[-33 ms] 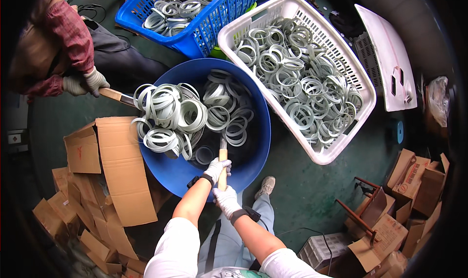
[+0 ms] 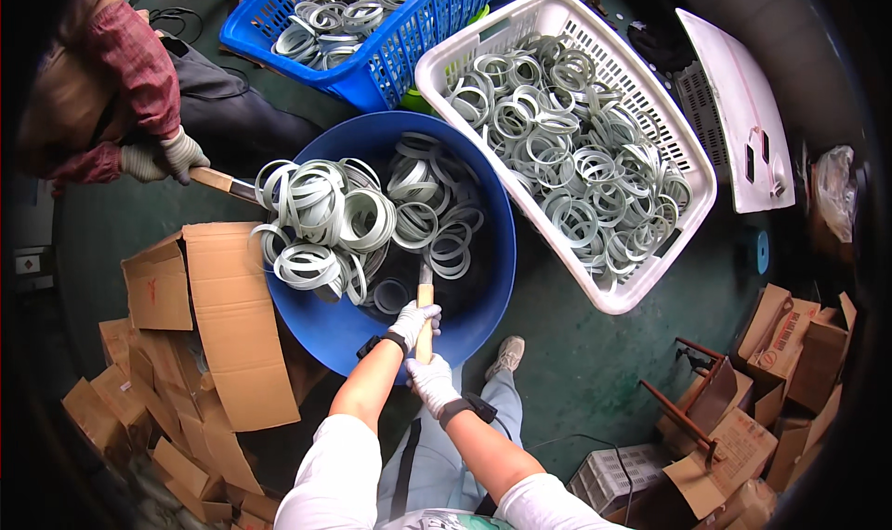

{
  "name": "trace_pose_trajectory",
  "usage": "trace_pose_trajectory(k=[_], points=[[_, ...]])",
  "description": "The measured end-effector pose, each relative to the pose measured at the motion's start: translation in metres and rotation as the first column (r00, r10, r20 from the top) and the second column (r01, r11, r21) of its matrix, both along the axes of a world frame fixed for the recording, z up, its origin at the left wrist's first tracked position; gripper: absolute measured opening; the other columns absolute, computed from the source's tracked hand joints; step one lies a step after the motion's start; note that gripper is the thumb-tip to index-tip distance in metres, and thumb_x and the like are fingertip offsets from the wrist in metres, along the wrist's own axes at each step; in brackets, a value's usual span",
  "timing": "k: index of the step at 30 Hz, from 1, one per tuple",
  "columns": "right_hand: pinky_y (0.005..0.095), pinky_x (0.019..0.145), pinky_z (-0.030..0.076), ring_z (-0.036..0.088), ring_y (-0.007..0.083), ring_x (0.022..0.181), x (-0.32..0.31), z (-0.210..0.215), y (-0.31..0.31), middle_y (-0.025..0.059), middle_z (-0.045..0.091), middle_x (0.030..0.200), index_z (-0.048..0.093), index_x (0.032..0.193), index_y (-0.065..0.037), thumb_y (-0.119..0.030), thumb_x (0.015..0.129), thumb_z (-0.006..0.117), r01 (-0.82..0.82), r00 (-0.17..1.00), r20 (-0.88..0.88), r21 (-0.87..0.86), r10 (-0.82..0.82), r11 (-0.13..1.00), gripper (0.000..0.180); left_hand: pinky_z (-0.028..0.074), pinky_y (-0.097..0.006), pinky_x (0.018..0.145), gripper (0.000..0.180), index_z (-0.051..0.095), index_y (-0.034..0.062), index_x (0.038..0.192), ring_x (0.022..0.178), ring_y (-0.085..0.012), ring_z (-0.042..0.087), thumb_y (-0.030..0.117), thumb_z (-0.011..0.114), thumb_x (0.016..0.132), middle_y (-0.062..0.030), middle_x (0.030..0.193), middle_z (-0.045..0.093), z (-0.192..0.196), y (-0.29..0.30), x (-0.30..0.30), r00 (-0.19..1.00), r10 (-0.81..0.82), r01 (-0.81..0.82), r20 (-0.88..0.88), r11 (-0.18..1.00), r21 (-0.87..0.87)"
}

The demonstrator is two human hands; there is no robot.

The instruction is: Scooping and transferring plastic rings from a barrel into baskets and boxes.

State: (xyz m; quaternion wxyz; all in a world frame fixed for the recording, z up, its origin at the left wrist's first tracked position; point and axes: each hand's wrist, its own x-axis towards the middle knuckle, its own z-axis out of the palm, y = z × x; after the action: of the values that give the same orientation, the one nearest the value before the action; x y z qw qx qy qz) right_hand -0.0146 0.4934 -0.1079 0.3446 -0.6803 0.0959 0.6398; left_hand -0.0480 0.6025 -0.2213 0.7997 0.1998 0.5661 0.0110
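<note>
Both my hands wear white gloves and grip one wooden-handled metal tool (image 2: pixel 425 295). My left hand (image 2: pixel 414 325) is closed round the handle higher up, and my right hand (image 2: pixel 431 382) is closed at its lower end. The metal end reaches into a round blue tub (image 2: pixel 497 279), beside pale grey rings (image 2: pixel 414 223); how it meets them is partly hidden. At the left, a co-worker's gloved hands (image 2: pixel 167 158) hold a similar wooden-handled tool (image 2: pixel 212 179), its end reaching a big cluster of rings (image 2: pixel 321 209) over the tub's left side.
A white basket (image 2: pixel 609 300) full of rings stands right of the tub, and a blue basket (image 2: pixel 348 84) of rings behind it. Cardboard boxes (image 2: pixel 237 335) lie at the left, with more cartons (image 2: pixel 734 451) at the lower right. A white panel (image 2: pixel 739 112) leans at the far right.
</note>
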Motion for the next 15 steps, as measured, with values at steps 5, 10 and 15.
trace_pose_trajectory(k=[5, 10, 15], points=[[0.0275, 0.043, 0.043, 0.053, 0.0136, 0.048, 0.003, 0.004, -0.003, 0.0042, 0.056, 0.064, 0.053, 0.089, -0.002, -0.016, 0.078, 0.064, 0.02, 1.0, -0.019, 0.005, -0.02, 1.0, 0.021, 0.054, -0.034, 0.051, 0.015, 0.055, 0.006, 0.089, 0.054, -0.0163, 0.056, 0.009, 0.067, 0.081, -0.0051, 0.071, 0.057, 0.009, -0.003, 0.005, 0.999, 0.029, -0.03, -0.022, 0.999, -0.018], [0.0273, 0.043, 0.043, 0.053, 0.0134, 0.048, 0.005, 0.01, -0.014, 0.0043, 0.056, 0.065, 0.053, 0.091, -0.002, -0.016, 0.078, 0.064, -0.031, 0.999, -0.009, -0.018, 0.031, 0.999, 0.022, 0.054, -0.035, 0.05, 0.019, 0.053, 0.0066, 0.093, 0.054, -0.0163, 0.056, 0.008, 0.067, 0.081, -0.0053, 0.071, 0.057, 0.018, -0.015, 0.007, 0.999, 0.043, -0.043, -0.026, 0.999, -0.006], [0.0269, 0.044, 0.043, 0.053, 0.013, 0.049, 0.006, 0.018, -0.027, 0.004, 0.056, 0.067, 0.053, 0.092, -0.002, -0.016, 0.078, 0.064, -0.04, 0.999, -0.017, -0.01, 0.04, 0.999, 0.023, 0.052, -0.033, 0.051, 0.017, 0.053, 0.0071, 0.09, 0.055, -0.0146, 0.055, 0.01, 0.067, 0.081, -0.0046, 0.07, 0.056, 0.027, -0.027, 0.008, 0.998, 0.047, -0.047, -0.034, 0.999, 0.005]])
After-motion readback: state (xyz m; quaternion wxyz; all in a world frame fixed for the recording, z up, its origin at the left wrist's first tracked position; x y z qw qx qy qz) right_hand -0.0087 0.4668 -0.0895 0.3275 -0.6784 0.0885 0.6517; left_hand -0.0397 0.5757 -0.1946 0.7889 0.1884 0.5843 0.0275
